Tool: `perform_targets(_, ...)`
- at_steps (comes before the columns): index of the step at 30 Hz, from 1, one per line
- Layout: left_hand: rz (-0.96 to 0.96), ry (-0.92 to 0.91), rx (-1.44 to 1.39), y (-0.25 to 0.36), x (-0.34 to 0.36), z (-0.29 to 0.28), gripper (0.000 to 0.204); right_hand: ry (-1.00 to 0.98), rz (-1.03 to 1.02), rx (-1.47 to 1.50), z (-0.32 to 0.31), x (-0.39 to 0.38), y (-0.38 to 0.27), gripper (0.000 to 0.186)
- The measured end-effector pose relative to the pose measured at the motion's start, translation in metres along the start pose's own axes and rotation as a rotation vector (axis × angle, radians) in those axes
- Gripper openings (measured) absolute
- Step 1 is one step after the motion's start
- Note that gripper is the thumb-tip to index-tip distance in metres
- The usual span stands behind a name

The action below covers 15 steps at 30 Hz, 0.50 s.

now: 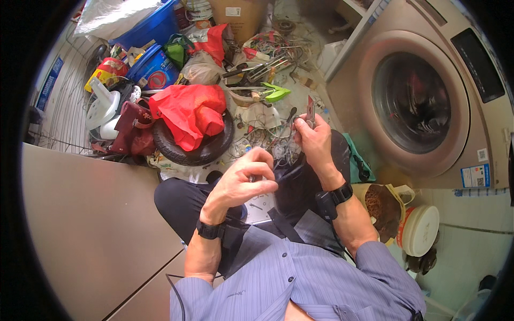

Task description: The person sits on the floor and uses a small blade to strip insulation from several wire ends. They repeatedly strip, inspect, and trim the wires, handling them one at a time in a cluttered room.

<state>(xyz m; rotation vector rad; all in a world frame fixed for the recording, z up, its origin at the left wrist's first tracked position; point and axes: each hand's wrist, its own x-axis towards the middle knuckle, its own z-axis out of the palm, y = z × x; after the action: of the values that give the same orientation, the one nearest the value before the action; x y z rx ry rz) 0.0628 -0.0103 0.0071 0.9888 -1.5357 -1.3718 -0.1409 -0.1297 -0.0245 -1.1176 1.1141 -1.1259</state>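
I sit with my knees bent among scattered items. My right hand (315, 138), raised over the right knee, is closed on a narrow metal tool (310, 108) with some red on it, pointing upward. A tangle of thin wire and clear bits (286, 150) shows just beside and below that hand; I cannot tell whether it is held. My left hand (243, 179) is lower and further left, fingers curled around something small and dark that I cannot make out. A light flat item with small dark pieces (259, 207) lies below it, between my legs.
Ahead are a black tire (176, 148) under a red bag (190, 109), blue buckets (158, 67), a wire rack (64, 107) and piled tools (257, 72). A washing machine (348, 96) stands at right, with a white bucket (420, 230) nearby. A pale panel (91, 214) is at left.
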Motion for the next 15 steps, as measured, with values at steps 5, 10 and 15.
perform_targets(5, 0.107, 0.02, 0.05, 0.002, -0.002, -0.001, 0.019, 0.036, 0.004, 0.065, 0.003, 0.001, -0.001, 0.008)
perform_targets(10, -0.164, 0.097, -0.199, 0.004, -0.011, -0.007, 0.015, 0.006, -0.014, 0.097, -0.002, 0.009, -0.012, 0.008)
perform_targets(15, -0.12, 0.459, -0.262, -0.012, 0.005, -0.008, 0.018, -0.135, -0.004, 0.128, 0.004, -0.001, -0.015, 0.008)
